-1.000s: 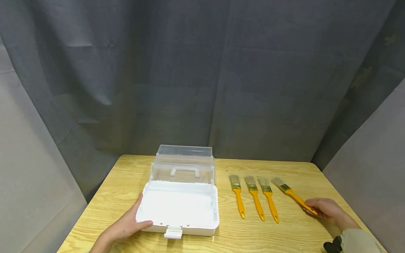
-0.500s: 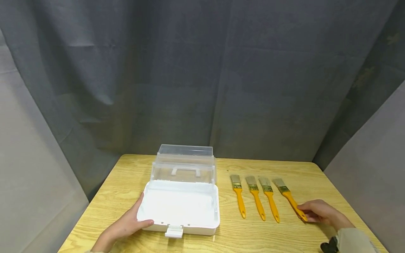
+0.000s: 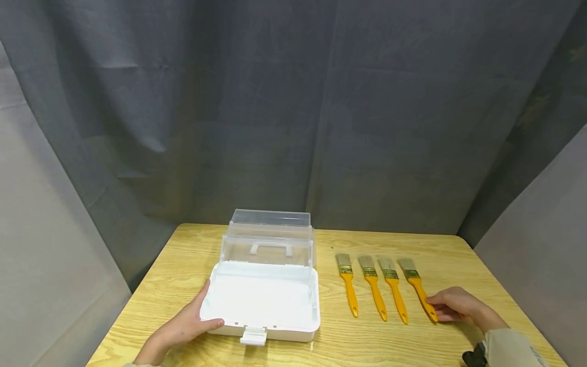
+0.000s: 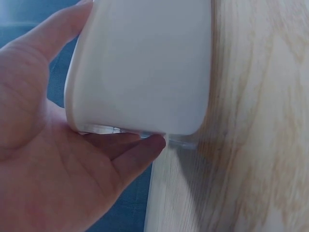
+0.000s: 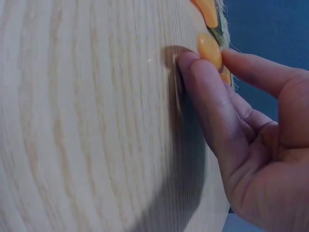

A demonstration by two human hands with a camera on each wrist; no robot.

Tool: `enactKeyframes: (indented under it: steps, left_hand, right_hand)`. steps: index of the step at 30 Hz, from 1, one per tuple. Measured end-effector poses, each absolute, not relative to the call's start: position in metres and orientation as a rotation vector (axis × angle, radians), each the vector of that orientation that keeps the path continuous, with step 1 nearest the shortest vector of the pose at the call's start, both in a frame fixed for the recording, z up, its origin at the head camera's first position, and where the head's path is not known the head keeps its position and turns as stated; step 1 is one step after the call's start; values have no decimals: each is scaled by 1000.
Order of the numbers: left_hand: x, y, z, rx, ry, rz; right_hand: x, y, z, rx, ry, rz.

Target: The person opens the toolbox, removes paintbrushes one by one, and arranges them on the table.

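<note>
A white plastic storage box (image 3: 263,300) stands with its clear lid (image 3: 266,250) raised at the back. My left hand (image 3: 183,321) grips its left side, thumb on the front rim; the left wrist view shows the fingers (image 4: 140,157) against the box's white wall (image 4: 145,63). On the right, my right hand (image 3: 463,306) pinches the yellow handle of the rightmost paintbrush (image 3: 419,290) between thumb and fingers. That handle end (image 5: 209,50) shows in the right wrist view. The brush lies slanted, bristles pointing away from me.
Three more yellow-handled paintbrushes (image 3: 347,285) lie in a row between the box and the held brush. All rest on a wooden table (image 3: 367,346). A grey curtain (image 3: 385,127) hangs behind its far edge. A white latch (image 3: 254,336) juts from the box's front.
The right hand has swung the rightmost brush's handle end to the left and nearer to me, so it lies closer to parallel with the others. The left hand stays on the box.
</note>
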State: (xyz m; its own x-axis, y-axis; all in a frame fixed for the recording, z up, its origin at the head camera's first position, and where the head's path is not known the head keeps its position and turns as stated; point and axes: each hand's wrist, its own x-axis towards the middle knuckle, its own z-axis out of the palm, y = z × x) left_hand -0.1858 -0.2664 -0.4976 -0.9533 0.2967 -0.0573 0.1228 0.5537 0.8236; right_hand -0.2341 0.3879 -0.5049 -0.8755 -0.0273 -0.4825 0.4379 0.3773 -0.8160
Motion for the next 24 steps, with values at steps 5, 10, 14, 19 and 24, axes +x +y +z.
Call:
enactKeyframes:
  steps: [5,10,14,19,24]
  left_hand:
    - [-184,-269,-499,355,2613,1329]
    - [-182,-271,-497,368,2628,1316]
    - [-183,-273,-493,432,2631,1300]
    - [-189,-279,-480,619,2567,1261]
    - [-197,-288,-453,608,2508,1176]
  right_hand:
    - [-234,387,-509,312,2231,-1472]
    - [-235,387,-513,276,2252,-1430]
    - [-234,386,-513,256,2270,-1421]
    - [-231,384,-508,245,2417,-1380]
    - [-229,377,-491,137,2854,-1002]
